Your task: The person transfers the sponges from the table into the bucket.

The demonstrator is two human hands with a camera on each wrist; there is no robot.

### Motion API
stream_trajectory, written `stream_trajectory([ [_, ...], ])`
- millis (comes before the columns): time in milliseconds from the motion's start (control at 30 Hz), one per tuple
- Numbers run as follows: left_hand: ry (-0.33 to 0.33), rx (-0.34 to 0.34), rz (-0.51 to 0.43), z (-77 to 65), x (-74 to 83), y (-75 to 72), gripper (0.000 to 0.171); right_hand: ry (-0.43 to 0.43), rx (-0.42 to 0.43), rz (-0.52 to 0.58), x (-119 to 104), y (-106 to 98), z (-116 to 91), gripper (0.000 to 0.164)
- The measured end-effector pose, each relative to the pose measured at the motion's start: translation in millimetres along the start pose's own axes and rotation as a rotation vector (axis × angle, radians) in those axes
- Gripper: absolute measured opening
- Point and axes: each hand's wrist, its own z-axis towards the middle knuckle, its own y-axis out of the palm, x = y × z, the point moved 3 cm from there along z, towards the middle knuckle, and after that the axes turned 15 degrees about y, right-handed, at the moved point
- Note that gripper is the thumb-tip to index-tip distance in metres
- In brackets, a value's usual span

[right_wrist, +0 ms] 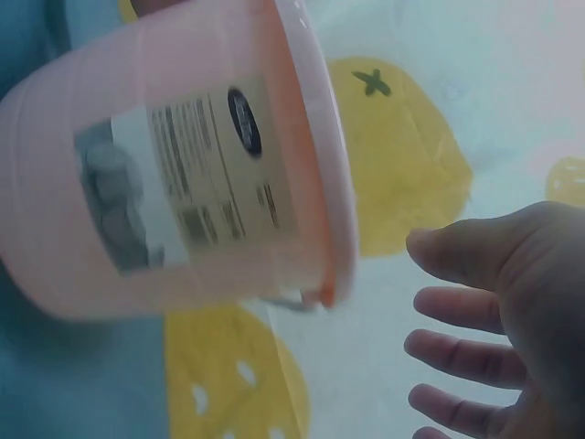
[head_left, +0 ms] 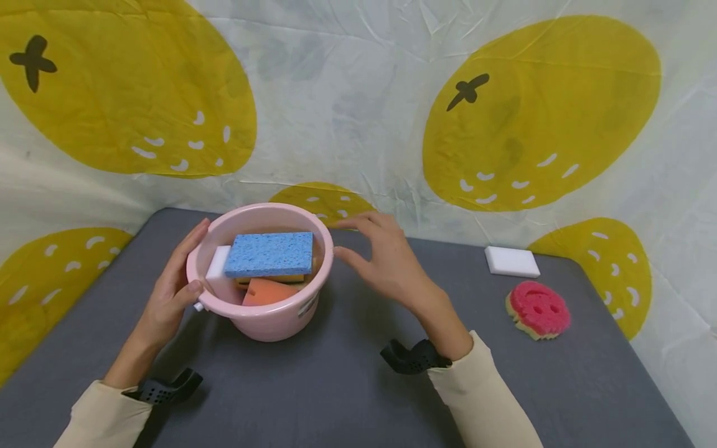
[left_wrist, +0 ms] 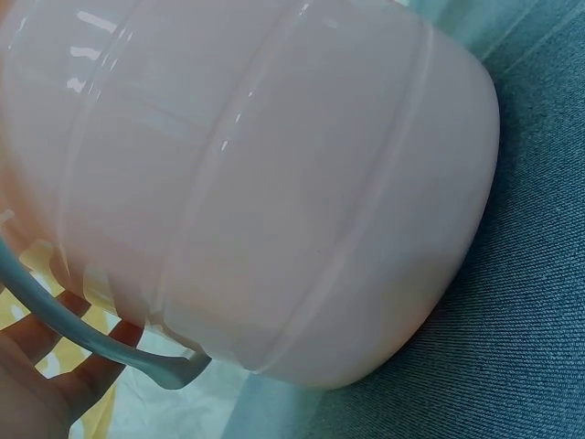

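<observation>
A pink bucket [head_left: 269, 320] stands on the grey table with several sponges in it. On top lies a blue sponge [head_left: 270, 254]; a white sponge block [head_left: 217, 264] leans at the left and an orange sponge [head_left: 266, 292] is at the front. Another, yellowish-brown, is mostly hidden under the blue one. My left hand [head_left: 168, 298] holds the bucket's left rim, thumb at the front and fingers along the outside, near the grey handle [left_wrist: 101, 343]. Beside the right rim is my right hand [head_left: 386, 258], fingers spread and holding nothing; the right wrist view shows it apart from the bucket.
To the right on the table [head_left: 347, 398] lie a white sponge block [head_left: 512, 261] and, nearer, a pink-and-yellow smiley-face sponge [head_left: 539, 310]. A white cloth [head_left: 347, 112] with yellow fruit prints hangs behind the table. Each wrist wears a black strap mount [head_left: 414, 358].
</observation>
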Motion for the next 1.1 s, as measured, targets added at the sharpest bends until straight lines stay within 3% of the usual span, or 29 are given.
stream_trajectory([
  [300,-0.008,-0.001,0.004,0.0,-0.1,-0.4,0.072,0.071,0.092,0.024,44.1,-28.1,-23.8,0.046],
  [667,0.013,0.004,-0.028,-0.4,0.4,0.9,0.071,0.141,0.183,-0.029,105.2,-53.4,-56.8,0.043],
  [1100,0.016,-0.002,-0.037,0.1,1.0,1.3,0.071,0.363,0.21,-0.133,170.6,-90.7,-104.3,0.048],
])
